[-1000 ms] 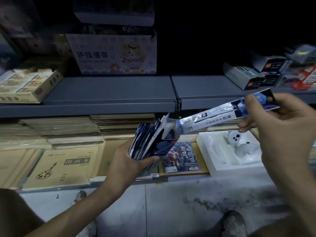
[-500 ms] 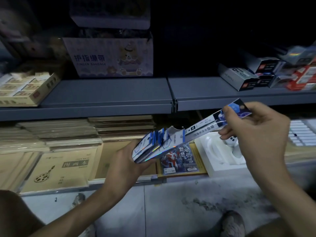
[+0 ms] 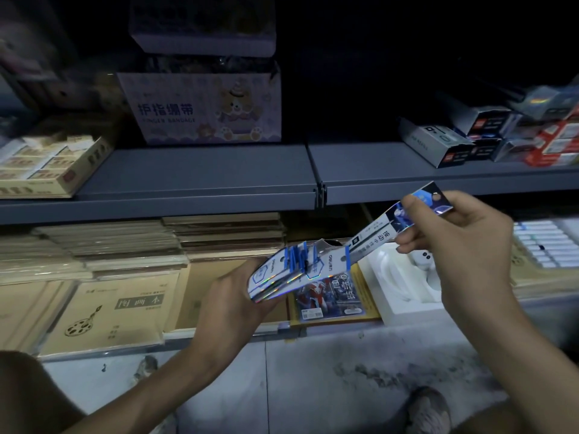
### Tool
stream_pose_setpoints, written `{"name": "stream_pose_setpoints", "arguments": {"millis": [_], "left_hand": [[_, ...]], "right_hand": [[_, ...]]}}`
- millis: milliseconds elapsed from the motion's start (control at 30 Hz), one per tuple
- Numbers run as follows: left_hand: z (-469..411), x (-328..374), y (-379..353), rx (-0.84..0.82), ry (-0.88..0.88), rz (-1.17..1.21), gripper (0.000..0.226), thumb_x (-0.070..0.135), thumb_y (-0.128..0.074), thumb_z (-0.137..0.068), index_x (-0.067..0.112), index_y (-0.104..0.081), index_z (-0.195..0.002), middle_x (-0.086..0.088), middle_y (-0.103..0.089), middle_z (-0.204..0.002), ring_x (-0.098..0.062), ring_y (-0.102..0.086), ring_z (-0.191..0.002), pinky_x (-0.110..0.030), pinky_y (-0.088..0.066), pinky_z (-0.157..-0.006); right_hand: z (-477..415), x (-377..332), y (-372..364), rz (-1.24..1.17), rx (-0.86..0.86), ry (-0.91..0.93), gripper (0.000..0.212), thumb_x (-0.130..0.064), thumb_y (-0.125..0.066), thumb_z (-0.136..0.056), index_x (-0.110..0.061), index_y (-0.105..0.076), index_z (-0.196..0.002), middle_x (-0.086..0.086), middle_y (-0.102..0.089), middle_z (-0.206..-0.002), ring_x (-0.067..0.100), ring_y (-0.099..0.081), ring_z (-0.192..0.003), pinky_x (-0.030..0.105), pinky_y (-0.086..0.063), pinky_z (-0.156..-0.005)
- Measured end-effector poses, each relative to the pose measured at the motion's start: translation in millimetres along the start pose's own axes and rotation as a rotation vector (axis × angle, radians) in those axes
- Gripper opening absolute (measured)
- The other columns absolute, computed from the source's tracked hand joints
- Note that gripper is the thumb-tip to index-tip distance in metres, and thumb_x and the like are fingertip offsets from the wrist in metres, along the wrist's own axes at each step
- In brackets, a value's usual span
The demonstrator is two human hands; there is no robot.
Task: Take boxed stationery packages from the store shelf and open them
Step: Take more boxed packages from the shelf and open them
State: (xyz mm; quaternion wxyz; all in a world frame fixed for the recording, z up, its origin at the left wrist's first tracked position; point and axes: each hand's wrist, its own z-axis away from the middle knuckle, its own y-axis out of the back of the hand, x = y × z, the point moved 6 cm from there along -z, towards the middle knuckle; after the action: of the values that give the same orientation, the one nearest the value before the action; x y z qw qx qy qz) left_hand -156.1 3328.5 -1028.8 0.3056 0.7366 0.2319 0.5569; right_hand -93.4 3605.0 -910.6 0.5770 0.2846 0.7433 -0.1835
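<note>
My left hand [image 3: 232,299] grips a stack of flattened white-and-blue stationery packages [image 3: 282,274] with shiny edges, held in front of the lower shelf. My right hand [image 3: 454,245] pinches one long white-and-blue package [image 3: 376,236] by its upper end, between thumb and fingers. That package slants down to the left, and its lower end lies against the top of the stack. More boxed stationery [image 3: 438,142] lies on the grey upper shelf [image 3: 219,170] at the right.
A finger-bandage carton [image 3: 200,108] stands at the back of the upper shelf, a tan box of small packs [image 3: 47,164] at its left. Below lie brown notebooks [image 3: 119,308], a blue card pack [image 3: 329,296] and a white moulded tray [image 3: 404,283]. My shoe [image 3: 429,408] rests on the grey floor.
The stack in my left hand has closed up from a fanned bundle into a flatter pile. The long package in my right hand has tilted and come down onto the stack's top.
</note>
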Motion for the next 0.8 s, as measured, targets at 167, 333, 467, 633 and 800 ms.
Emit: {"name": "stream_pose_setpoints", "arguments": {"millis": [167,333,467,633,800], "left_hand": [[-1,-1,-1,-0.019,0.008,-0.009,0.039,0.029,-0.091,-0.072,0.037,-0.063,-0.098,0.020,-0.071,-0.082,-0.001,-0.066,-0.075,-0.019,-0.052,-0.063],[1,2,-1,-0.059,0.058,0.104,0.042,0.033,-0.095,-0.069,0.036,-0.064,-0.098,0.029,-0.064,-0.075,0.021,-0.060,-0.075,-0.003,-0.041,-0.059],[0,1,-5,-0.108,0.094,0.205,0.044,0.028,-0.096,-0.067,0.034,-0.066,-0.099,0.028,-0.065,-0.077,0.022,-0.061,-0.078,-0.003,-0.044,-0.059],[0,-3,-9,-0.130,0.118,0.231,0.044,0.031,-0.096,-0.067,0.036,-0.067,-0.100,0.028,-0.067,-0.082,0.020,-0.062,-0.080,-0.004,-0.047,-0.059],[-1,-5,-13,-0.148,0.121,0.217,0.048,0.035,-0.096,-0.065,0.033,-0.069,-0.105,0.027,-0.068,-0.086,0.017,-0.063,-0.081,-0.003,-0.046,-0.059]], "right_hand": [[1,9,-3,-0.054,-0.011,-0.073,0.009,-0.007,-0.074,-0.093,-0.001,-0.072,-0.087,0.009,-0.066,-0.053,0.019,-0.063,-0.044,0.024,-0.054,-0.051],[-1,16,-2,-0.157,0.008,-0.182,0.005,-0.008,-0.071,-0.095,-0.003,-0.072,-0.093,0.004,-0.065,-0.052,0.013,-0.062,-0.045,0.019,-0.053,-0.052],[-4,23,0,-0.232,0.022,-0.266,0.005,-0.011,-0.072,-0.094,-0.006,-0.073,-0.093,0.001,-0.065,-0.054,0.009,-0.063,-0.049,0.017,-0.055,-0.056],[-4,25,2,-0.241,0.033,-0.255,0.004,-0.011,-0.072,-0.094,-0.007,-0.074,-0.094,0.001,-0.066,-0.055,0.009,-0.064,-0.051,0.017,-0.056,-0.057],[0,24,-2,-0.215,0.019,-0.228,0.004,-0.009,-0.071,-0.095,-0.005,-0.072,-0.094,0.002,-0.065,-0.052,0.011,-0.063,-0.047,0.018,-0.055,-0.055]]}}
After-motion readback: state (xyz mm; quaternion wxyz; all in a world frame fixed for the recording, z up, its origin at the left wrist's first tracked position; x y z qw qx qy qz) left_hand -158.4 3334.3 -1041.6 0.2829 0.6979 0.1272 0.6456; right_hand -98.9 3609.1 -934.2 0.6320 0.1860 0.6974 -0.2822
